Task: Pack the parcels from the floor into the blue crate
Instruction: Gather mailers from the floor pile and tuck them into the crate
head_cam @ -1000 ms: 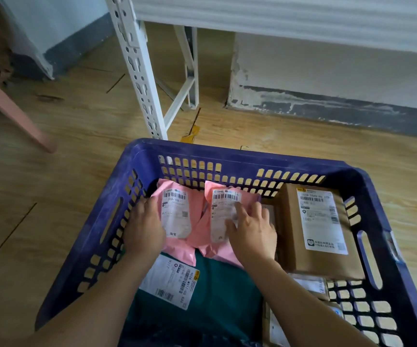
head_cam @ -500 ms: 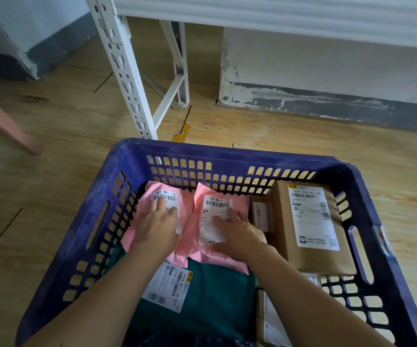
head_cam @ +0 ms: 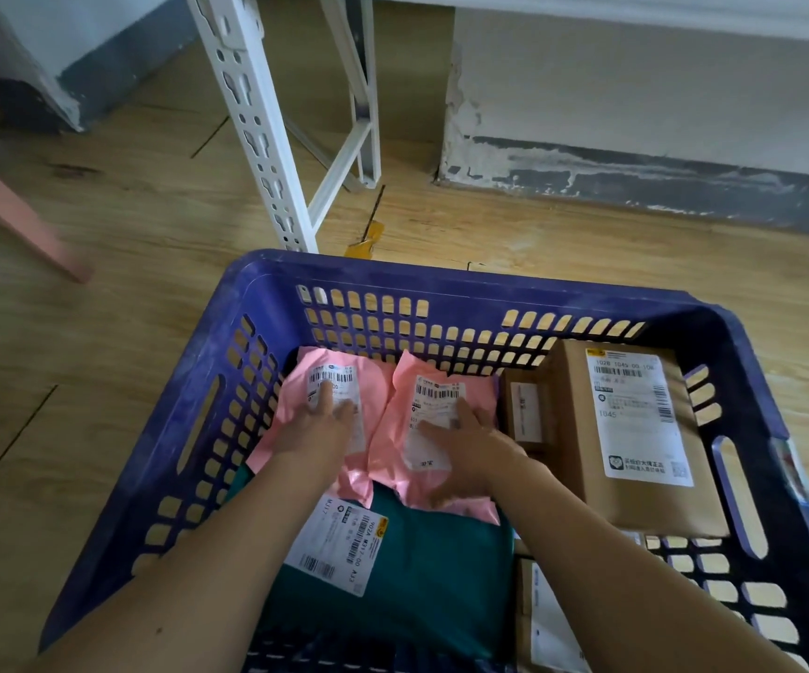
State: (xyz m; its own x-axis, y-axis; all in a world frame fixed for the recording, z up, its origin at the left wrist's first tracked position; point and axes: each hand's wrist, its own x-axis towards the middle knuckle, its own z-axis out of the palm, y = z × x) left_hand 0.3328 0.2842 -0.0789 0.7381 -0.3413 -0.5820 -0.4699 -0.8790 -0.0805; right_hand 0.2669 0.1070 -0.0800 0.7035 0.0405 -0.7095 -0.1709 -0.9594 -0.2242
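The blue crate [head_cam: 441, 279] stands on the wooden floor in front of me. Two pink parcels lie side by side at its far left. My left hand [head_cam: 320, 429] rests flat on the left pink parcel [head_cam: 290, 400], fingers spread over its label. My right hand [head_cam: 470, 444] lies flat on the right pink parcel [head_cam: 395, 429]. Neither hand grips anything. Both pink parcels overlap a green parcel [head_cam: 431, 565] with a white label. A large brown box [head_cam: 635, 429] fills the crate's right side, and a small brown box [head_cam: 526, 410] is wedged beside it.
A white perforated rack leg [head_cam: 252, 123] stands just beyond the crate's far rim. A pink slanted leg [head_cam: 14, 211] is at the far left. A scuffed wall base [head_cam: 635, 177] runs behind. Another labelled box [head_cam: 543, 619] lies at the crate's near right.
The two pink parcels have gone from leaning up towards the far wall to lying flatter. Both hands have slid onto their tops and flattened out.
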